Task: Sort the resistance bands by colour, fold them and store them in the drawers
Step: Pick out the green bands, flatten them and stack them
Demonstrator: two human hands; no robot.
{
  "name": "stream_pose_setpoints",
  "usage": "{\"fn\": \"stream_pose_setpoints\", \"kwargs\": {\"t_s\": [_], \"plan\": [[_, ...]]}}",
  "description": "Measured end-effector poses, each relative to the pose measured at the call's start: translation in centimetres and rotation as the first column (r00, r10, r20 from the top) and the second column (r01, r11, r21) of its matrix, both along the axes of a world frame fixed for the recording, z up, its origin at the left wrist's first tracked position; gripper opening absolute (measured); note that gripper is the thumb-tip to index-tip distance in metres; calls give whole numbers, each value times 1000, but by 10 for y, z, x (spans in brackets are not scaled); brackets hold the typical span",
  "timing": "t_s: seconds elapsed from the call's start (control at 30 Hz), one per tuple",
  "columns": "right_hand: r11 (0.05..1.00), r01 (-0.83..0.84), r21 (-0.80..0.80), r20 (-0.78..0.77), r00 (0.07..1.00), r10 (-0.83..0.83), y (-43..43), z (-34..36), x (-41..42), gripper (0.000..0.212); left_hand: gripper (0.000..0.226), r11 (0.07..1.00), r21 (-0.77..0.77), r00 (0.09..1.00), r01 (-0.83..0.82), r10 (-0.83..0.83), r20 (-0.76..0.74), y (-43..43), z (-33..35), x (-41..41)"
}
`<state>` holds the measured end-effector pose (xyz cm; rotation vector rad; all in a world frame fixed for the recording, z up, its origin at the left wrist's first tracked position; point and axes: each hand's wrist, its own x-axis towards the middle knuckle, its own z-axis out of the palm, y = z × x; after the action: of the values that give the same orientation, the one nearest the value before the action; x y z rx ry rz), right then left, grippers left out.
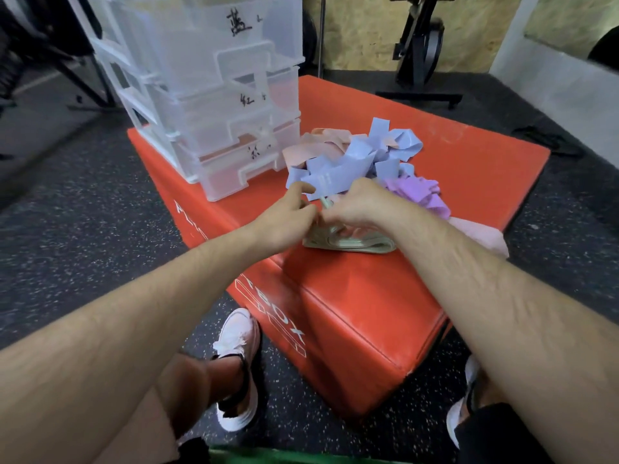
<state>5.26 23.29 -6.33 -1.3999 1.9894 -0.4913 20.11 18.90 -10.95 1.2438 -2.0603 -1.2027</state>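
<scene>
From the head camera we look down at a red plyo box (435, 182) with a clear drawer unit (214, 95) standing on its far left corner. All three drawers look shut, and through the frosted fronts we cannot tell whether any bands are inside yet.

Our left hand (288, 219) and right hand (358, 205) meet over a folded stack of pale green bands (351, 244) lying on the near edge of the box. Both sets of fingers seem pinched together on a green band end between them, though the right hand covers the grip and we can't be sure how it holds.

Behind the hands, the blue bands (351, 162) are in a loose tangle, with peach bands (311, 145) beneath and beside them, purple bands (418, 192) to the right, and a pink band (479, 236) at the box's right edge.

We judge the task early: green is gathered and mostly folded, while the other colours remain unsorted, unfolded and unstored.

The drawer labels are handwritten and hard to read.
</scene>
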Motion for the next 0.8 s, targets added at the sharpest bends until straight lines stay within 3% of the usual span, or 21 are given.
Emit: {"fn": "stream_pose_setpoints", "kwargs": {"t_s": [0.1,0.23,0.3,0.37,0.43,0.53,0.6,0.8], "plan": [[998,-52,42,101,994,48,-1,4,-2,27,33,998,-49,997,-46,43,-64,-2,2,1],[985,-136,105,274,956,103,5,13,-22,27,25,936,-350,993,36,7,121,-6,-4,1],[985,-156,75,321,939,125,12,17,-34,21,23,875,-451,962,173,-53,267,-8,-10,2],[998,-62,20,317,947,53,15,22,-50,19,24,859,-441,931,261,-104,349,-9,-14,2],[997,70,-33,164,984,-63,14,19,-67,16,21,885,-403,941,233,-100,324,-6,-13,0],[988,143,65,-32,989,-141,21,4,-80,22,17,910,-378,955,171,-58,292,-3,-11,-3],[973,140,183,36,988,-149,30,-11,-77,21,18,917,-365,956,158,-49,290,0,-10,-4],[970,202,136,270,934,-233,36,-25,-70,27,24,957,-267,951,110,-24,308,3,-4,-5]]}}
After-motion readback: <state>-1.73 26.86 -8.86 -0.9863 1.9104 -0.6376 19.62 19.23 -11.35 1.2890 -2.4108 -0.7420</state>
